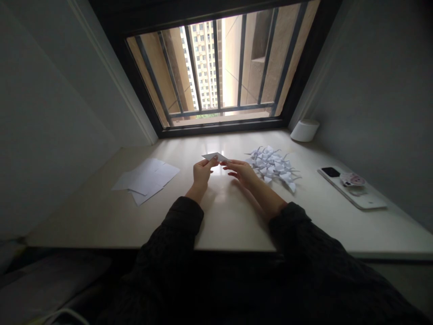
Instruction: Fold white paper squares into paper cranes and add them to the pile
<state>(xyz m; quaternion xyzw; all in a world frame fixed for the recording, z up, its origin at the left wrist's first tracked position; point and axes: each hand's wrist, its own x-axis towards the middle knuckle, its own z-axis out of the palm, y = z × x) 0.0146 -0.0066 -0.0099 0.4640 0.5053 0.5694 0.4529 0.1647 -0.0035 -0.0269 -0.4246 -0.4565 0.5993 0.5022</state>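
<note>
A small folded piece of white paper (215, 156) is held just above the pale sill-like table (237, 216), below the window. My left hand (203, 172) pinches its left end with thumb and fingers. My right hand (241, 172) pinches its right end, fingers curled. Both forearms wear dark sleeves. Right of my right hand lies a heap of several folded white paper cranes (274, 166).
A loose stack of white sheets (148, 179) lies at the left. A white phone (352, 187) with a round sticker rests at the right edge. A white round container (305, 130) stands in the back right corner. A barred window (221, 67) is behind.
</note>
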